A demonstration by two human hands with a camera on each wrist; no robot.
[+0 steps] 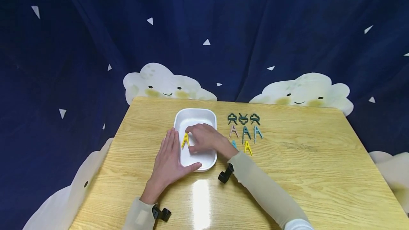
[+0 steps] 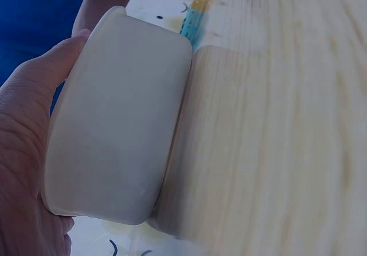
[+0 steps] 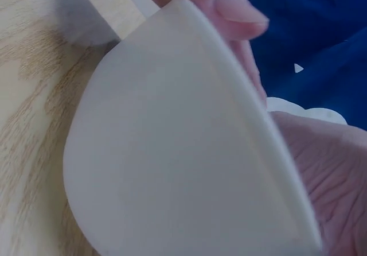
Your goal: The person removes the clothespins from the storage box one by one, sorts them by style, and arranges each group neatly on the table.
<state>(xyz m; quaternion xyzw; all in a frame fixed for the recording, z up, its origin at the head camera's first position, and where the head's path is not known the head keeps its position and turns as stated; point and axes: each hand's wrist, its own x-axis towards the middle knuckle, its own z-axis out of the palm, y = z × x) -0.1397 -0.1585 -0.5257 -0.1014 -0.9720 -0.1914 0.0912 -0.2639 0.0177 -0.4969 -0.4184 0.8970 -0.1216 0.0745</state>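
A white plastic tray [image 1: 196, 116] stands on the wooden table. My left hand [image 1: 167, 160] lies along its left side, fingers straight and together, with the thumb stretched over the near rim; the left wrist view shows the hand against the tray wall [image 2: 123, 118]. My right hand [image 1: 204, 137] reaches into the tray from the right. Its curled finger and thumb are at the two ends of a yellow clothespin [image 1: 185, 140]. In the right wrist view the tray wall [image 3: 172, 141] hides the clothespin, and only parts of the hands show past the rim.
Right of the tray, clips lie in rows: black clips [image 1: 243, 119] at the back, then a pink clothespin [image 1: 234, 131], a dark teal one [image 1: 245, 133] and a light blue one [image 1: 257, 132]. Nearer are a blue clothespin [image 1: 234, 144], partly behind my right wrist, and another yellow clothespin [image 1: 247, 147].
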